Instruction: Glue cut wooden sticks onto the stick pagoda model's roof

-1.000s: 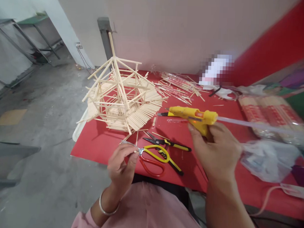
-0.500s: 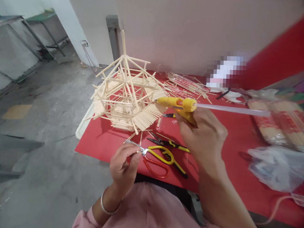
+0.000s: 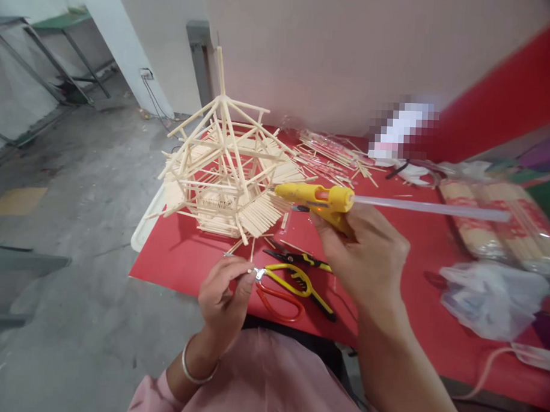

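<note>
From where I stand, the wooden-stick pavilion model (image 3: 223,145) looks well along but clearly unfinished. It sits upright at the far left part of the red-covered counter (image 3: 174,262), just beyond the person's left hand (image 3: 224,291). Its lower eave (image 3: 259,216) is the part that reads as done: on the side nearest me the slats lie close together, row against row, and more slatted stretches show around the back and left. Above that, the upper roof frame (image 3: 222,100) is ribs and crosspieces only, with a spire (image 3: 221,72) standing up from the peak. No slats cover it, so I'd judge the top tier is what remains, along with whatever small joints need glue.

The right hand (image 3: 372,251) is wrapped around a yellow glue gun (image 3: 315,196), a long glue stick (image 3: 431,207) poking out its back. The nozzle points at the model's right edge; whether it touches, I can't tell from here. The left hand is pinched at the fingertips around a tiny pale stick piece (image 3: 250,270), only its end showing, right beside the scissors (image 3: 281,282).

There is plenty of material left: loose sticks (image 3: 322,150) scattered behind the model, and wrapped stick bundles (image 3: 504,220) over at the right, apparently full.
</note>
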The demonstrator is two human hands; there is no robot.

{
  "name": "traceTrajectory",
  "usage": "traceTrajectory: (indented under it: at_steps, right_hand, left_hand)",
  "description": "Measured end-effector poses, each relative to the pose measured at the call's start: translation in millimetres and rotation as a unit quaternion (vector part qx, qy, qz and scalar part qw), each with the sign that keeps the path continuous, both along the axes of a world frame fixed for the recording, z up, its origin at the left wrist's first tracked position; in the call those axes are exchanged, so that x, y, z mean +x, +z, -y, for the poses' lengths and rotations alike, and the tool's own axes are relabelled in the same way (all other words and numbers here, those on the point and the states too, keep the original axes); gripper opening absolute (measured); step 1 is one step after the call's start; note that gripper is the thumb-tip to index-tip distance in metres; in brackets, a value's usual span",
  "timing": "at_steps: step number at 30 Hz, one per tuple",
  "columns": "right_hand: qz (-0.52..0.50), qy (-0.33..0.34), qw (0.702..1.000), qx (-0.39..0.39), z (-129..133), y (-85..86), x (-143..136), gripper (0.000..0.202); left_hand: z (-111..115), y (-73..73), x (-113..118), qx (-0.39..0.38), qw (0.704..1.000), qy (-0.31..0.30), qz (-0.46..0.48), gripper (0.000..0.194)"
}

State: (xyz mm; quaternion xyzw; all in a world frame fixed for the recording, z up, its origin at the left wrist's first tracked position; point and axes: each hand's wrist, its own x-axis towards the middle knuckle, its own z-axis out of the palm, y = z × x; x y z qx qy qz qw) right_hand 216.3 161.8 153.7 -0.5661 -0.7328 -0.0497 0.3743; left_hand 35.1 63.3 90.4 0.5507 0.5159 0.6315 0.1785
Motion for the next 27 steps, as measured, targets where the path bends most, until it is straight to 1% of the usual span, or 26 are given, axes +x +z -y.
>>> traceTrajectory:
  at_steps: [2,4,9,11,13,17,19,23,24,27]
  right_hand:
    - [-0.007,0.018,1.000,-0.004,0.3,-0.7,-1.7,0.014]
    - [-0.005,0.022,1.000,-0.011,-0.1,-1.0,-2.0,0.014]
    - [0.000,-0.021,1.000,-0.009,-0.7,-1.5,-1.8,0.017]
    - [-0.001,-0.025,1.000,-0.011,1.9,-2.7,-3.6,0.018]
    - [-0.013,-0.004,1.000,-0.017,6.1,-4.7,-6.7,0.020]
    - [-0.060,0.075,0.995,-0.033,10.1,-11.0,-12.1,0.017]
    - [-0.076,0.077,0.993,-0.036,7.2,-13.7,-13.0,0.018]
    - [-0.087,0.036,0.995,-0.016,1.0,-14.2,-13.3,0.018]
    - [-0.088,0.042,0.995,-0.016,1.3,-13.5,-13.5,0.017]
    - [-0.091,0.095,0.990,-0.043,7.0,-10.8,-12.2,0.018]
  left_hand:
    - [1.2,-1.3,-1.6,-0.003,1.000,0.002,0.001,0.011]
    - [1.9,-2.0,-2.2,-0.008,1.000,0.003,-0.005,0.011]
    - [1.8,-1.0,-1.0,-0.007,1.000,0.006,-0.003,0.009]
    - [1.6,-0.6,-0.7,-0.005,1.000,0.004,-0.005,0.010]
    - [1.2,-0.1,-0.7,-0.003,1.000,0.003,-0.008,0.010]
    - [-0.3,1.7,-1.0,0.003,1.000,0.012,-0.012,0.009]
    - [-0.6,2.1,-1.1,0.003,1.000,0.011,-0.012,0.009]
    - [0.5,0.8,-0.8,-0.006,1.000,0.007,-0.001,0.011]
    - [0.8,0.4,-0.7,-0.008,1.000,0.006,0.000,0.011]
    - [0.9,0.6,-0.7,-0.006,1.000,0.006,-0.004,0.010]
